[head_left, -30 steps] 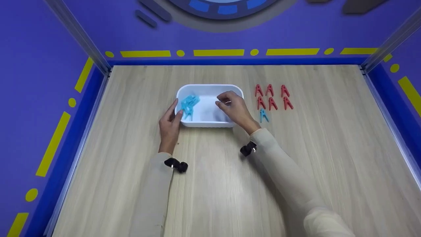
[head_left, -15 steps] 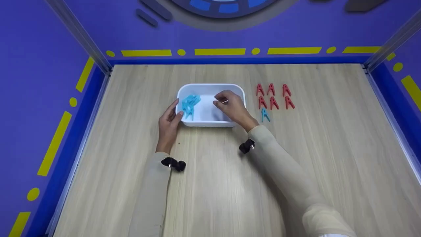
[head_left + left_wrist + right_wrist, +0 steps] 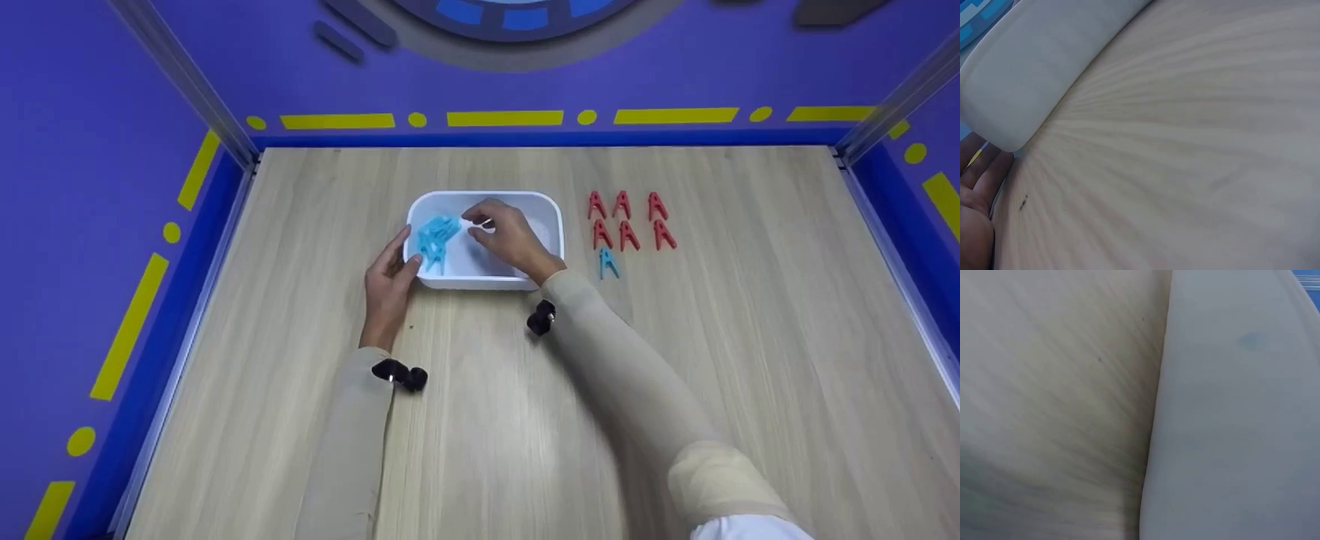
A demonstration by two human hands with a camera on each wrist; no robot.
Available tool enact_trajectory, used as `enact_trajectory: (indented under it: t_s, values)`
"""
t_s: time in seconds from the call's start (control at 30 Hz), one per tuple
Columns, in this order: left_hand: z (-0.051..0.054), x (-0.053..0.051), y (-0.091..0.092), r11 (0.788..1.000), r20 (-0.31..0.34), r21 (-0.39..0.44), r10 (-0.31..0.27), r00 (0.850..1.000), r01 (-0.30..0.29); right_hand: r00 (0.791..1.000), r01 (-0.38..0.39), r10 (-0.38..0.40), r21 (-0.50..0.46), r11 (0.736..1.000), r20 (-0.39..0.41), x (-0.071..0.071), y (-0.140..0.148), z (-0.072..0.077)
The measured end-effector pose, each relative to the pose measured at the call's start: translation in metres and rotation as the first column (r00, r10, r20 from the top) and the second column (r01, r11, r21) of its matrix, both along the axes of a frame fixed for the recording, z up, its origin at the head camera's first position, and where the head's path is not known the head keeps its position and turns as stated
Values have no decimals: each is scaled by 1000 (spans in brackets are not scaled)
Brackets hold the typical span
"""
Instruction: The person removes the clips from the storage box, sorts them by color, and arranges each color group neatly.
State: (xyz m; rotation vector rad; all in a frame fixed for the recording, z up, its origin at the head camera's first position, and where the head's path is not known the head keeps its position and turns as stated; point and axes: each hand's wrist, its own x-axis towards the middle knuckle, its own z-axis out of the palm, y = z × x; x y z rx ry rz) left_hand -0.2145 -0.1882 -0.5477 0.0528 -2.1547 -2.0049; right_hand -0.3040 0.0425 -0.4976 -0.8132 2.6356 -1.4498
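A white plastic box [image 3: 517, 282] stands on the table in the head view. Several light-blue clothespins [image 3: 436, 238] lie heaped inside at its left end. My left hand [image 3: 386, 289] holds the box's left side, thumb over the rim and fingers along the outer wall; the left wrist view shows some fingers [image 3: 994, 177] by its corner. Over the box's middle hovers my right hand [image 3: 510, 236], thumb and fingers apart, fingertips close to the blue heap. Nothing shows between them. The right wrist view has only the box wall [image 3: 1230, 410] and tabletop, with no hand.
Right of the box, several red clothespins [image 3: 601, 235] lie in two rows on the wooden table [image 3: 480, 420]. One blue clothespin [image 3: 608, 263] lies below the left end of those rows. Blue-purple panels [image 3: 480, 90] with yellow marks enclose the back and sides.
My right hand has moved left across the inside of the box, toward the blue clothespins, and its thumb and fingers have spread apart. My left hand stays at the box's left side.
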Motion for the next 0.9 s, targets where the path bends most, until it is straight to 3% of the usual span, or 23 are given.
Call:
enact_trajectory:
  t_s: [0.33, 0.6, 0.9]
  values:
    - [0, 2, 1, 1000, -8, -2, 9, 1000, -9, 999, 21, -20, 43, 999, -38, -5, -12, -2]
    - [0, 2, 5, 998, -59, 59, 28, 998, -24, 999, 34, -32, 72, 997, -24, -5, -16, -5]
    - [1, 2, 4, 993, -40, 118, 28, 999, -23, 1000, -23, 25, 123, 992, -15, -7, -17, -3]
